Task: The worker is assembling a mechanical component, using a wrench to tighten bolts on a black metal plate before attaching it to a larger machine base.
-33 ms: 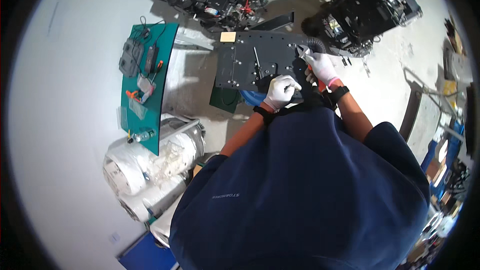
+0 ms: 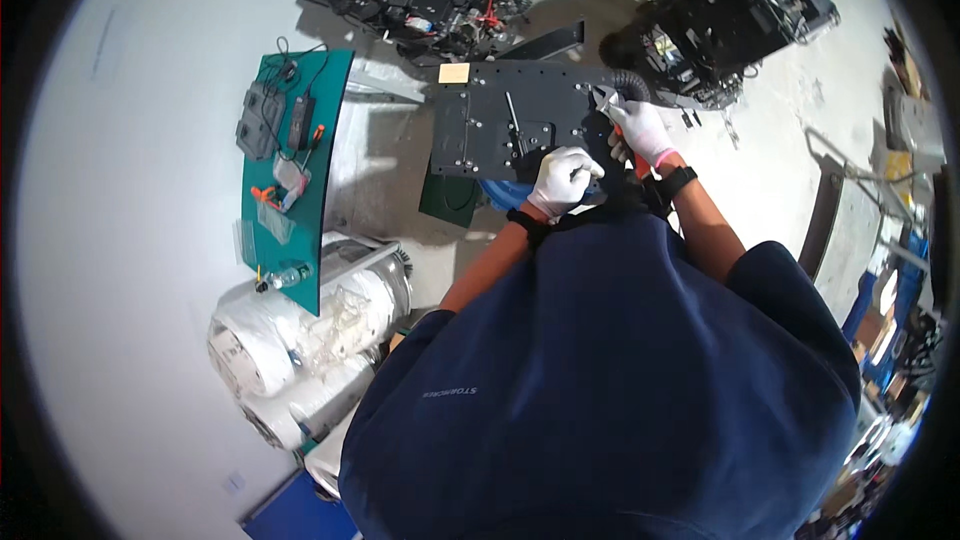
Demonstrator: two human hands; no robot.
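Right hand (image 2: 641, 130): white-gloved, fingers closed around a silver-headed wrench (image 2: 606, 99) with an orange-red handle.
Wrench: over the right end of the black metal panel (image 2: 545, 86), near a black ribbed hose (image 2: 632, 87).
Left hand (image 2: 566, 182): white-gloved, fingers curled at the panel's near edge; cannot tell whether it grips anything.
Panel: bears a slim silver-and-black rod (image 2: 515, 121).
Left side: green rectangular surface (image 2: 328, 105) with a dark grey case (image 2: 261, 121).
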